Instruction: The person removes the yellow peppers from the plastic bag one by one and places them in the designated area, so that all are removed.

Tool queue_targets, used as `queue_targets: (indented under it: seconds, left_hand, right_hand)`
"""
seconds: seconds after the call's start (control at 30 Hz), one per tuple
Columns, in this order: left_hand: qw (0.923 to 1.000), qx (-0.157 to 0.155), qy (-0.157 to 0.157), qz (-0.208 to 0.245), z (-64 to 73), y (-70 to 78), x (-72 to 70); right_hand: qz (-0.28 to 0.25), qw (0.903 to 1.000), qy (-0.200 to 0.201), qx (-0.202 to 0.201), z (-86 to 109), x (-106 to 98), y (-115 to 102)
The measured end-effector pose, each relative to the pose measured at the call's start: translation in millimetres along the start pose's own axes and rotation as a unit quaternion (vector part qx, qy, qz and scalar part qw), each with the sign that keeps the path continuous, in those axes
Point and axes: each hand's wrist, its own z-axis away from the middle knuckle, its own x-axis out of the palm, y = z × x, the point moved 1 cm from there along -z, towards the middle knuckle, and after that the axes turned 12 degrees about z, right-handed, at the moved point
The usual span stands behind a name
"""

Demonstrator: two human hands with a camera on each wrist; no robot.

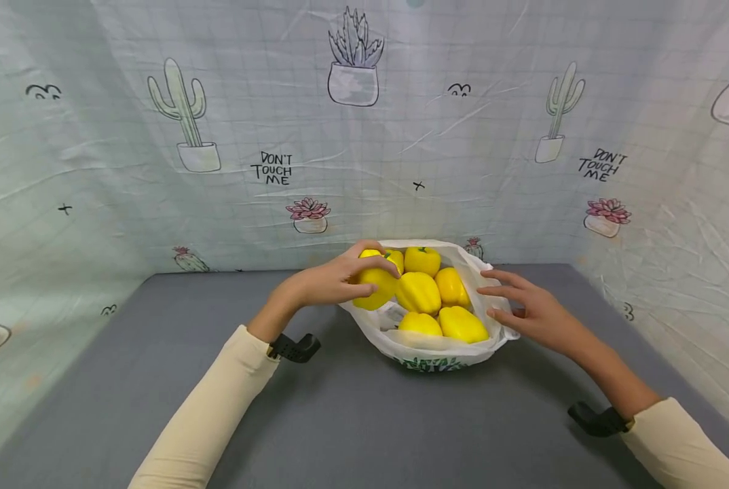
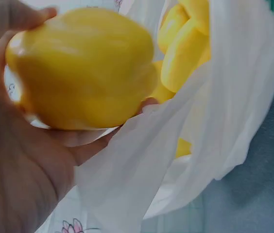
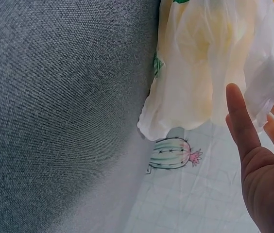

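My left hand (image 1: 330,278) grips a yellow bell pepper (image 1: 377,291) over the left rim of a white plastic bag (image 1: 384,345). In the left wrist view, fingers and thumb curl around the pepper (image 2: 83,68), beside the bag's mouth. Several more yellow bell peppers (image 1: 419,293) lie inside the wide-mouthed bag, some partly covered by its front edge. At the bag's right rim is my right hand (image 1: 541,312), its fingers spread and loosely bent, fingertips right by the plastic. The right wrist view shows that hand (image 3: 268,179) beside the bag's outer side (image 3: 190,87), with nothing between thumb and fingers.
The bag stands near the back of a dark grey table (image 1: 364,428). A pale curtain (image 1: 364,149) printed with cacti and lettering hangs behind and along both sides. A black wrist camera (image 1: 296,348) sits on the left wrist, another black one (image 1: 596,419) on the right.
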Motion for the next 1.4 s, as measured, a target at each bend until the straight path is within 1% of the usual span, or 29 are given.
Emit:
queue_targets:
  seconds: [0.1, 0.23, 0.33, 0.43, 0.53, 0.7, 0.8, 0.93, 1.17, 1.3, 1.4]
  left_hand:
    - [0.9992, -0.002, 0.041, 0.005, 11.7, 4.5, 1.5]
    - [0.9971, -0.004, 0.076, -0.004, 25.3, 12.1, 3.7]
    - [0.9953, -0.01, 0.095, -0.017, 34.7, 18.0, 5.5]
    - [0.9937, -0.016, 0.108, -0.026, 43.6, 21.8, 7.7]
    - [0.9923, -0.017, 0.12, -0.024, 52.5, 24.4, 10.0]
    - [0.9881, -0.018, 0.152, -0.014, 66.6, 27.6, 12.3]
    - [0.9873, -0.026, 0.156, -0.004, 73.3, 29.1, 13.3]
    - [0.9873, -0.032, 0.155, -0.005, 82.9, 28.2, 14.8]
    - [0.9824, -0.039, 0.183, -0.01, 102.4, 22.5, 16.5]
    - [0.9803, -0.051, 0.191, -0.012, 114.8, 18.1, 15.5]
    - [0.9777, -0.061, 0.201, -0.009, 125.5, 16.1, 11.4]
  right_hand:
    - [0.006, 0.9999, 0.006, -0.007, 0.6, 1.6, 1.4]
    - [0.006, 0.9997, 0.011, -0.021, 2.1, 2.1, 2.2]
    - [0.004, 0.9994, 0.014, -0.031, 3.3, 2.4, 1.9]
    - [0.003, 0.9993, 0.012, -0.036, 3.9, 3.1, 1.5]
    - [0.009, 0.9994, 0.007, -0.031, 4.5, 3.6, 1.6]
    - [0.018, 0.9995, 0.008, -0.025, 4.1, 4.6, 2.4]
    - [0.019, 0.9994, 0.013, -0.026, 4.2, 5.3, 3.4]
    - [0.026, 0.9992, 0.017, -0.026, 5.4, 5.5, 5.3]
    - [0.035, 0.9988, 0.024, -0.027, 5.8, 3.0, 7.9]
    - [0.036, 0.9991, 0.017, -0.016, 6.4, 3.5, 7.9]
    - [0.036, 0.9993, 0.01, -0.005, 3.4, 4.4, 6.7]
